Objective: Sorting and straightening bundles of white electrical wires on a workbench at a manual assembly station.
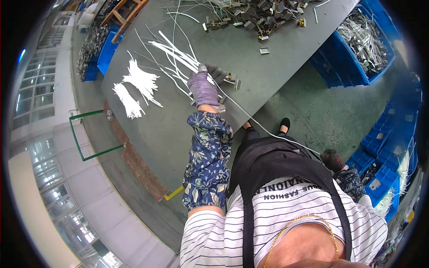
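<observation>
My left hand [205,87], in a purple glove, is closed over the grey table on a bundle of thin white wires and thicker white tubes [175,52]. Small metal-and-black connectors [237,84] stick out beside its fingers. From there one long white wire [268,131] runs past the table edge, down to my right hand [332,160]. That hand wears a dark brown glove, hangs low by my right side and is closed on the wire's far end. Left of my left hand lie two bunches of short white tubes [142,80], fanned out on the table.
A pile of small dark connectors [263,18] covers the table's far side, with one loose metal piece [264,51] nearer. A blue bin [344,71] full of wires stands at the right edge. More blue crates [383,183] are stacked at lower right. A green metal frame [89,114] stands left.
</observation>
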Motion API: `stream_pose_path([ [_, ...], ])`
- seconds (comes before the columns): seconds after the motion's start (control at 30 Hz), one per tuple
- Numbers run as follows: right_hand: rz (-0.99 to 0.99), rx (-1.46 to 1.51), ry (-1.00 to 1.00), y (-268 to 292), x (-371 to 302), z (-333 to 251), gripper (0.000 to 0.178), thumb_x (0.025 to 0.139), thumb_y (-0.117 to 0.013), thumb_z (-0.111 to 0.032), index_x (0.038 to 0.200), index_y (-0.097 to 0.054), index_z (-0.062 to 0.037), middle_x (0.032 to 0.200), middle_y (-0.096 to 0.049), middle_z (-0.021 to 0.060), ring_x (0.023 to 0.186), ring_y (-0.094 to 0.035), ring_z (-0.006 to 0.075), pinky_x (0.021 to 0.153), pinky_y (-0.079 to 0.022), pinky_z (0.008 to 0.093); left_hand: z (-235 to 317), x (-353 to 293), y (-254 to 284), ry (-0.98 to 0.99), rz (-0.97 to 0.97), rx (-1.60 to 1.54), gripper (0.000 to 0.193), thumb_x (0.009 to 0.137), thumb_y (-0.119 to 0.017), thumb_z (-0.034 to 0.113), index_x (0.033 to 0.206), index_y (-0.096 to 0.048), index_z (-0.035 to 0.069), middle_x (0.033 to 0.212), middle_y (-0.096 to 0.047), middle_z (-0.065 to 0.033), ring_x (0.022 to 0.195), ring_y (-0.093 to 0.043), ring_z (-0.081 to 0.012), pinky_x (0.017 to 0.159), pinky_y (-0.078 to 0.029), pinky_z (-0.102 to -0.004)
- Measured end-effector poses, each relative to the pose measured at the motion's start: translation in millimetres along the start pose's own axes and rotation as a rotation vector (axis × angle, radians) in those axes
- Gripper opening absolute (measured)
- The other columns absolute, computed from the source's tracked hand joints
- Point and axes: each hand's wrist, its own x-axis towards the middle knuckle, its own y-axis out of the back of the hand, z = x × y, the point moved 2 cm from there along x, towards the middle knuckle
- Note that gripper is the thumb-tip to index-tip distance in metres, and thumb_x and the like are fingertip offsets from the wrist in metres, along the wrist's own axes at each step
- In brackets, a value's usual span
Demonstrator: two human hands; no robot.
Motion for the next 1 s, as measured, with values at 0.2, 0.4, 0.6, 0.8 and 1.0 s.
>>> stream_pose_path([
  [0.2, -0.177, 0.334, 0.233, 0, -10, -45, 0.018, 0.083, -0.065, -0.023, 0.075, -0.057, -0.0087, 0.059, -0.050, -0.0010, 0.048, -0.047, 0.0105, 0.043, -0.034, 0.0298, -24, -27, 7, -0.007, -0.203, 0.245, 0.018, 0.094, -0.055, 0.024, 0.096, -0.057, 0.007, 0.081, -0.060, -0.0067, 0.071, -0.061, -0.0173, 0.060, -0.052, -0.0286],
  [0.4, -0.127, 0.080, 0.717, -28, 11, -135, 0.019, 0.087, -0.059, -0.022, 0.075, -0.056, -0.0068, 0.059, -0.047, 0.0012, 0.052, -0.046, 0.0110, 0.050, -0.038, 0.0308, -98, -61, -8, -0.389, -0.443, 1.105, 0.021, 0.094, -0.052, 0.026, 0.101, -0.060, 0.008, 0.076, -0.056, 0.0002, 0.066, -0.054, -0.0163, 0.062, -0.047, -0.0324],
  [0.6, -0.097, 0.151, 0.237, -36, 4, -214, 0.023, 0.083, -0.060, -0.023, 0.079, -0.058, -0.0013, 0.067, -0.053, 0.0031, 0.059, -0.050, 0.0109, 0.052, -0.039, 0.0303, 21, -40, -6, -0.042, -0.029, -0.021, 0.026, 0.096, -0.053, 0.028, 0.096, -0.058, 0.003, 0.072, -0.057, -0.0032, 0.063, -0.057, -0.0159, 0.056, -0.049, -0.0303],
  [0.8, -0.307, 0.244, 0.522, -115, 17, -394, 0.045, 0.080, -0.069, -0.031, 0.117, -0.056, -0.0079, 0.085, -0.059, 0.0069, 0.073, -0.058, 0.0153, 0.064, -0.047, 0.0308, -54, -10, 13, -0.242, -0.051, 0.975, 0.038, 0.091, -0.061, 0.035, 0.084, -0.063, -0.002, 0.069, -0.060, -0.0078, 0.063, -0.055, -0.0143, 0.056, -0.044, -0.0296],
  [1.0, 0.399, -0.412, 0.874, -65, 68, -436, 0.067, 0.075, -0.072, -0.042, 0.127, -0.049, -0.0071, 0.115, -0.057, 0.0211, 0.108, -0.057, 0.0348, 0.091, -0.045, 0.0440, 31, 35, 49, -0.109, 0.143, 0.598, 0.033, 0.089, -0.062, 0.033, 0.085, -0.058, 0.001, 0.065, -0.053, -0.0025, 0.055, -0.049, -0.0134, 0.048, -0.041, -0.0285],
])
